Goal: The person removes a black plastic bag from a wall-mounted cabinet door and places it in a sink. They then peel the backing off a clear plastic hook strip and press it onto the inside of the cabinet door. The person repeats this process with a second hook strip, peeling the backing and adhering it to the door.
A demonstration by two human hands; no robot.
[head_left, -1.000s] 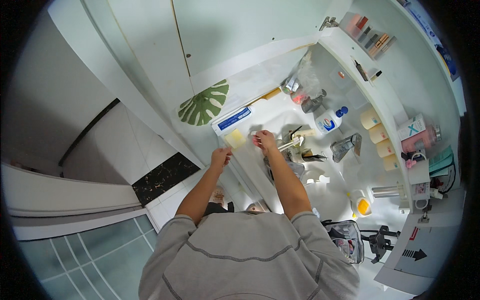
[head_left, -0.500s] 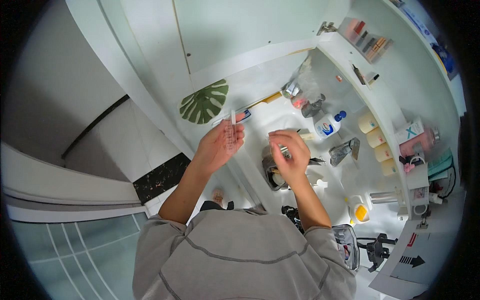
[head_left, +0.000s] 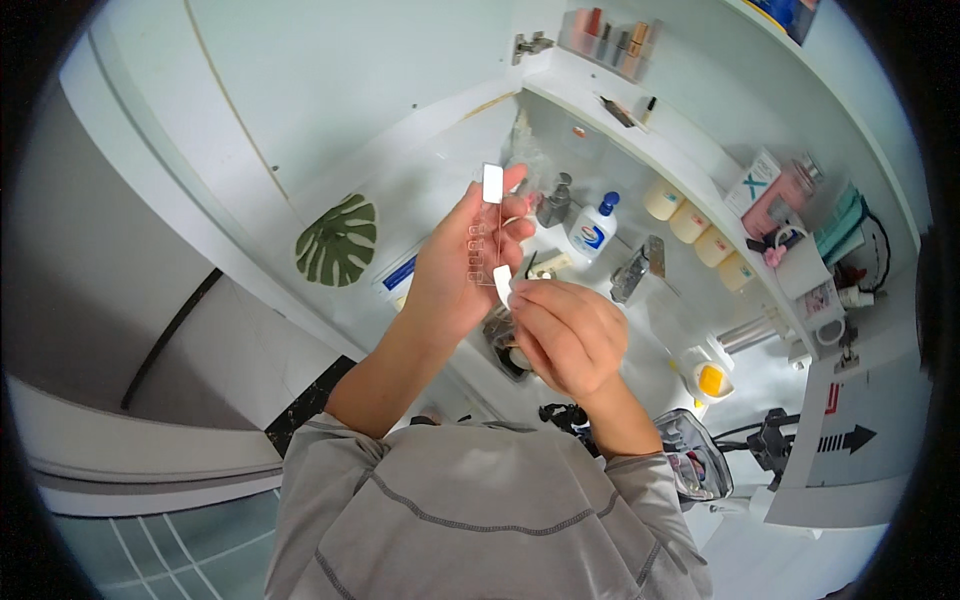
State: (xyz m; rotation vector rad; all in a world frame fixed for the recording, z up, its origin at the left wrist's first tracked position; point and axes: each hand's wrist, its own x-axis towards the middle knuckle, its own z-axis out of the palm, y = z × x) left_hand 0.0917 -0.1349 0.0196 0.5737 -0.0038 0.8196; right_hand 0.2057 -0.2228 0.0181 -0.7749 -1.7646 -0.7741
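Observation:
A clear plastic holder with a row of small moulded slots (head_left: 476, 250) lies along the fingers of my left hand (head_left: 445, 275), which grips it upright with the palm turned inward. At its top end sits a white rectangular pad (head_left: 492, 184). At the lower end a white strip (head_left: 503, 284) curves away from the plastic. My right hand (head_left: 573, 332) pinches that strip between thumb and forefinger. Whether the strip still sticks to the holder at its far edge is hard to make out.
Beyond my hands is a white washbasin counter with a blue-capped pump bottle (head_left: 590, 232) and a grey dispenser (head_left: 555, 200). Pale yellow cups (head_left: 687, 222) hang under an open cabinet shelf of cosmetics. A green leaf-shaped piece (head_left: 338, 240) lies left; a grey pouch (head_left: 695, 462) sits at lower right.
My right hand has come left to the holder and now pinches the white strip. The left hand has turned the holder so its slots face me. The whole view has swung rightward.

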